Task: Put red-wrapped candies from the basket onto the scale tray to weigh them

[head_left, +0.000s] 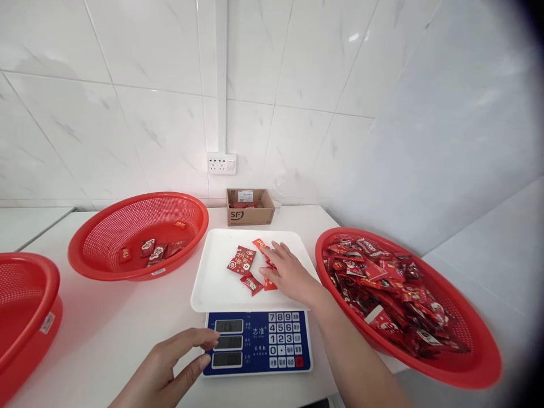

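Closest to the camera is the left hand [164,365], whose thumb and fingers stand apart with nothing between them. Its fingertips are over the left side of the digital scale [259,360], near the three small displays [228,343]; whether they touch it, I cannot tell. The right hand [291,272] is spread low over the right half of the white tray [212,292], which sits on top of the scale. Its thumb and fingers are apart, above some red packets [269,284], but the hand partly hides them, so I cannot tell if it grips any. Beside these, on the tray, lie a wide red packet [241,259] and a smaller packet [252,284]. To the right, a red plastic basket [478,371] is filled with many red packets. At the left, another red basket [100,243] contains only a few. Behind the tray stands an open SF cardboard box [257,217].
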`<state>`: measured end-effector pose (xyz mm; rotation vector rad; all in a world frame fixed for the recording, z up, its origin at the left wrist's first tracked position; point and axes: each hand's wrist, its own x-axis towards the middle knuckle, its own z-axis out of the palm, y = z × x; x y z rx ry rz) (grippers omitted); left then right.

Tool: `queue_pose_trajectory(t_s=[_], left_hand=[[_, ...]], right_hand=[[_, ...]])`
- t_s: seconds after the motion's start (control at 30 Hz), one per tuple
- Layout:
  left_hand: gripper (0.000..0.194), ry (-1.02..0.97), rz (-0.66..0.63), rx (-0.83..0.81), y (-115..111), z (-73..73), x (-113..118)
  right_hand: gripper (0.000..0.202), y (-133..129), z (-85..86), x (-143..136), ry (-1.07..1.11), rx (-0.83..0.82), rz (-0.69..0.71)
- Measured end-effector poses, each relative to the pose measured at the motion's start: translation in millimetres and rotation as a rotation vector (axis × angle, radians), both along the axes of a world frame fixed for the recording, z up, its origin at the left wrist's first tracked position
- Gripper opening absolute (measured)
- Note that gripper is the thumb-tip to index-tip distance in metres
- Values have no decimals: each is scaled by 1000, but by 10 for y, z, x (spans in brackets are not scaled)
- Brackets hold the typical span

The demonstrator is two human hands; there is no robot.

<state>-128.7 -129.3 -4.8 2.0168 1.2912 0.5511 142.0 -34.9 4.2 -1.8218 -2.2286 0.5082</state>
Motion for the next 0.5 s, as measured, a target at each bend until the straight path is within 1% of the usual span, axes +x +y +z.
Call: queue_pose_trajectory(t_s=[0.1, 0.17, 0.27, 0.4, 0.47, 0.5], left_hand=[[27, -1, -12, -46, 0, 0, 12], [27, -9, -23, -63, 1, 0, 17], [25, -29, -32, -47, 2, -4, 11], [24, -56, -24, -19, 5, -19, -23], [23, -59, -5, -12, 6, -29, -40], [23, -55, 3, -13, 7, -33, -46]], right_hand=[[67, 50, 58, -151, -10, -87, 80], [68, 72, 101, -267, -15, -100, 134], [66, 82, 140, -396, -37, -89, 226], [54, 65, 124, -383, -23, -34, 330], [53, 65, 110, -319, -4, -46, 324], [55, 71, 107, -287, 3, -60, 299]])
